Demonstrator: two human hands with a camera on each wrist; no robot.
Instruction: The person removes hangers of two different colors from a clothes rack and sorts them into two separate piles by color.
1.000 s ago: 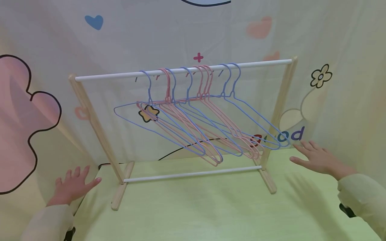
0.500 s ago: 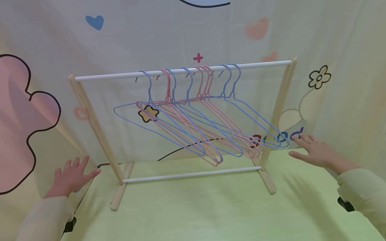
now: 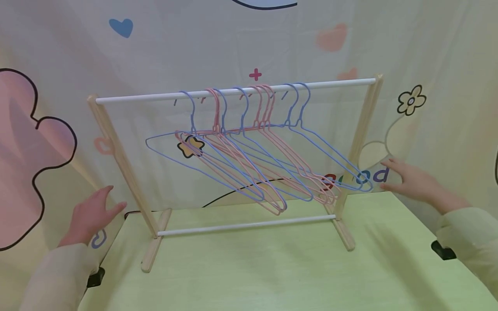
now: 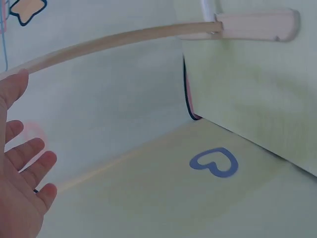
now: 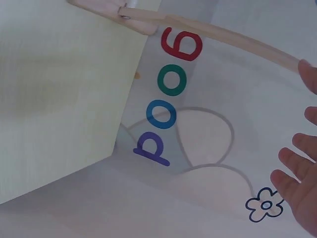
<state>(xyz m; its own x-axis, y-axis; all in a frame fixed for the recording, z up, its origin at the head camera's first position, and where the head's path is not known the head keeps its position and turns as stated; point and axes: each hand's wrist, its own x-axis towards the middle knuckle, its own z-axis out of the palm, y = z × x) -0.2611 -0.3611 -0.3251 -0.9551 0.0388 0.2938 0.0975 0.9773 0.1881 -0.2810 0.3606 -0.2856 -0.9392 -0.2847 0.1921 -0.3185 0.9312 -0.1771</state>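
Note:
Several thin wire hangers, among them a blue hanger and a pink hanger, hang by their hooks on the white top rod of a small clothes rack. My left hand is raised outside the rack's left wooden post, thumb apart from the fingers and nothing held. On the other side, my right hand floats beyond the right post, close to the lower corners of the end blue hangers, also holding nothing. Both wrist views show loosely bent fingers, with the thumb overlapping a wooden post.
The rack stands on a pale green table, its wooden feet joined by a low white rod. A printed curtain with hearts and flowers closes off the back and sides. The table's side edges lie below the hands.
Both hands have risen slightly and turned from palm-down with spread fingers to side-on with fingers closer together. Rack and hangers stay where they were.

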